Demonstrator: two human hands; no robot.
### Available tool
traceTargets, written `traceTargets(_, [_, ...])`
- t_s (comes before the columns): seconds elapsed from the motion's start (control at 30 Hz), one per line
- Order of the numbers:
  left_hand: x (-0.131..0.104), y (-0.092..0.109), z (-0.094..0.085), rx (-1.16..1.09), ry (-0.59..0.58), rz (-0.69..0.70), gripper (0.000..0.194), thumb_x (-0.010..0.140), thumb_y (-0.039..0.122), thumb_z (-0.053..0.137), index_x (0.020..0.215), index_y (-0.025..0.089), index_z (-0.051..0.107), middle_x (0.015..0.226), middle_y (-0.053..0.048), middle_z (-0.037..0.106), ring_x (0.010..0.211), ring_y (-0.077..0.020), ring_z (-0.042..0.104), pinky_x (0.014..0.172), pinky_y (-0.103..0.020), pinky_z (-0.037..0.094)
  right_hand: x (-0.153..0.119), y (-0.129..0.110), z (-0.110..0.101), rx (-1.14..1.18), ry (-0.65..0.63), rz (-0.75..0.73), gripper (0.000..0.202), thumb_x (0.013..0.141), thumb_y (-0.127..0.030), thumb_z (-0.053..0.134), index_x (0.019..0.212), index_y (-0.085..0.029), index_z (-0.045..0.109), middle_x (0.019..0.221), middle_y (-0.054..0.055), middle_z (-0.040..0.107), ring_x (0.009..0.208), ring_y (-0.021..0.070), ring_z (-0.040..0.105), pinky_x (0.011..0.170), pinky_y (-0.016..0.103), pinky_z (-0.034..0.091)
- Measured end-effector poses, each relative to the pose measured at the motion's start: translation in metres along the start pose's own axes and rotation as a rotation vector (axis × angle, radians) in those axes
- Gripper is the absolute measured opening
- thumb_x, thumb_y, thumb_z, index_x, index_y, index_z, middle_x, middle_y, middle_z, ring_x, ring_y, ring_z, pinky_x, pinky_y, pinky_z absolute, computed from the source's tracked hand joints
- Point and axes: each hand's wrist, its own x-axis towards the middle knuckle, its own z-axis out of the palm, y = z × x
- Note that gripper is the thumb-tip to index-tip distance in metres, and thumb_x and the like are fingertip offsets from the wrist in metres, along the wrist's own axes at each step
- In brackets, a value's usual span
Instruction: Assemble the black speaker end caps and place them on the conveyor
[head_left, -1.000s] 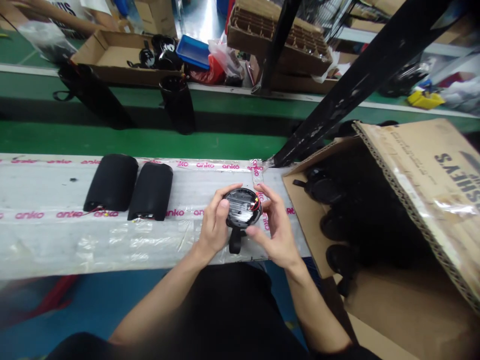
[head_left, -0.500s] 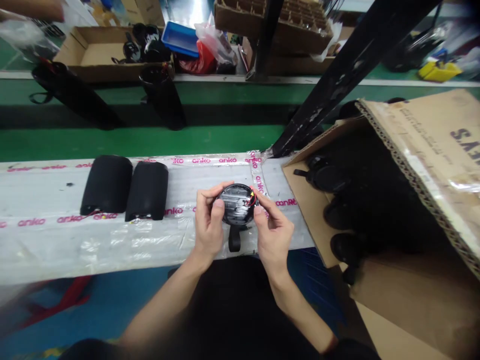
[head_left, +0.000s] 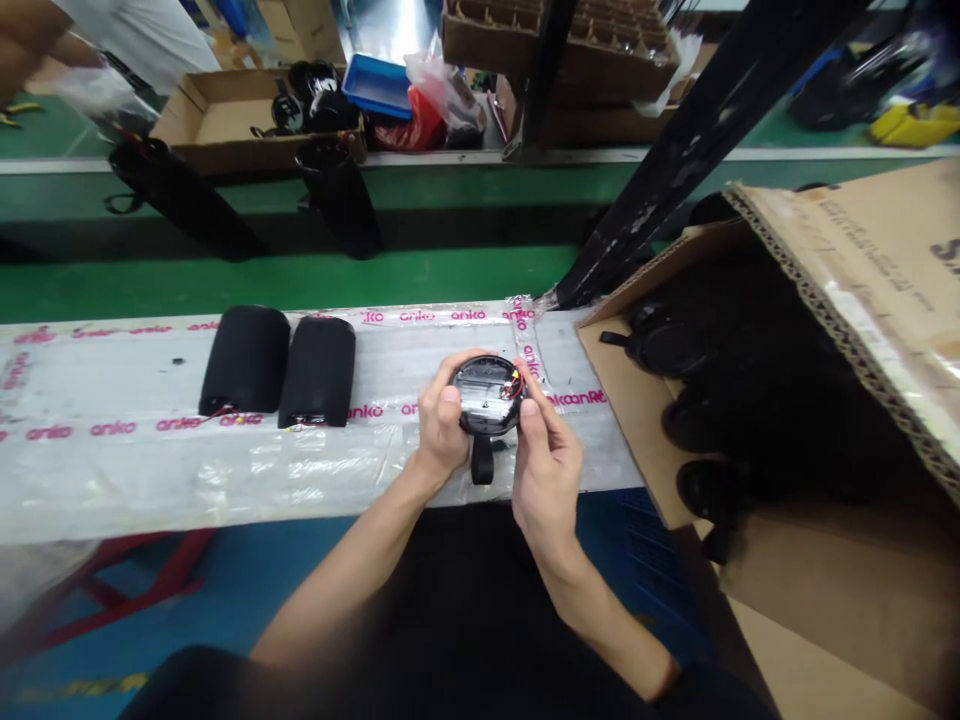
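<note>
Both hands are on the black round housing (head_left: 480, 400), open face up, over the near edge of the plastic-covered bench (head_left: 150, 480). Left hand (head_left: 444, 425) cups its left side, thumb on rim; right hand (head_left: 547, 460) pinches the right rim. Can't tell if the bench carries any weight.

Main risk: red and yellow wires (head_left: 517, 380) sit right by the right fingers. A fingertip snag could strain a joint; pressure at the rim could nip insulation. Strap loop (head_left: 482, 462) hangs toward the operator and could catch on the edge. If grip slips there, likely a floor drop.
</note>
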Motion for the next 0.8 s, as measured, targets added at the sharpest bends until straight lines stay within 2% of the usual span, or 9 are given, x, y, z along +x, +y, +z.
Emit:
traceTargets(0.07, [0.001, -0.002, -0.001, 0.035, 0.001, -0.014, 0.059, 0.107, 0.062, 0.033, 0.126, 0.019, 0.069, 0.120, -0.011, 0.079, 0.110, -0.0285, 0.076, 0.094, -0.041, 0.060, 0.006, 0.009, -0.013, 0.034, -0.135, -0.021, 0.057, 0.108, -0.049, 0.059, 0.160, -0.028, 0.056, 0.168, 0.008, 0.055, 0.157, 0.0283, 0.053, 0.132, 0.058, 0.042])
traceTargets(0.13, [0.002, -0.003, -0.001, 0.051, -0.007, -0.026, 0.060, 0.107, 0.063, 0.032, 0.126, 0.019, 0.068, 0.119, -0.012, 0.079, 0.109, -0.0285, 0.076, 0.093, -0.041, 0.060, 0.016, 0.019, -0.031, 0.036, -0.297, -0.060, 0.067, 0.099, -0.047, 0.074, 0.161, -0.028, 0.056, 0.170, 0.008, 0.053, 0.157, 0.0305, 0.053, 0.132, 0.058, 0.042])
traceTargets(0.2, [0.002, -0.004, 0.000, 0.045, -0.019, -0.022, 0.061, 0.107, 0.064, 0.032, 0.126, 0.018, 0.068, 0.119, -0.012, 0.079, 0.109, -0.0288, 0.076, 0.093, -0.041, 0.060, 0.027, 0.027, -0.047, -0.006, -0.399, -0.091, 0.078, 0.090, -0.042, 0.086, 0.161, -0.028, 0.056, 0.169, 0.008, 0.054, 0.156, 0.0315, 0.053, 0.133, 0.057, 0.041])
traceTargets(0.33, [0.001, -0.002, 0.000, 0.032, -0.007, -0.018, 0.059, 0.107, 0.062, 0.035, 0.125, 0.018, 0.069, 0.119, -0.012, 0.079, 0.109, -0.0282, 0.075, 0.094, -0.039, 0.059, 0.038, 0.033, -0.055, -0.118, -0.402, -0.147, 0.080, 0.083, -0.034, 0.092, 0.157, -0.027, 0.061, 0.164, 0.008, 0.060, 0.154, 0.0316, 0.056, 0.134, 0.056, 0.038])
traceTargets(0.5, [0.000, -0.001, -0.002, 0.034, -0.024, -0.017, 0.059, 0.108, 0.060, 0.034, 0.127, 0.018, 0.069, 0.119, -0.012, 0.079, 0.108, -0.0277, 0.075, 0.094, -0.039, 0.059, 0.038, 0.027, -0.051, -0.114, -0.423, -0.159, 0.079, 0.088, -0.026, 0.085, 0.161, -0.026, 0.056, 0.164, 0.009, 0.060, 0.153, 0.0306, 0.058, 0.131, 0.054, 0.043])
traceTargets(0.67, [0.000, -0.001, -0.003, 0.034, -0.048, -0.028, 0.059, 0.109, 0.061, 0.034, 0.128, 0.017, 0.069, 0.117, -0.012, 0.079, 0.106, -0.0277, 0.076, 0.094, -0.039, 0.059, 0.050, 0.026, -0.062, -0.292, -0.497, -0.196, 0.086, 0.082, -0.034, 0.093, 0.160, -0.027, 0.057, 0.159, 0.011, 0.064, 0.144, 0.0330, 0.067, 0.126, 0.051, 0.051])
traceTargets(0.8, [-0.001, 0.000, -0.004, 0.026, -0.045, -0.020, 0.058, 0.110, 0.059, 0.033, 0.130, 0.018, 0.068, 0.120, -0.012, 0.079, 0.108, -0.0285, 0.076, 0.095, -0.041, 0.059, 0.058, 0.025, -0.064, -0.279, -0.465, -0.144, 0.086, 0.073, -0.041, 0.100, 0.151, -0.028, 0.067, 0.150, 0.010, 0.072, 0.139, 0.0367, 0.070, 0.125, 0.055, 0.050])
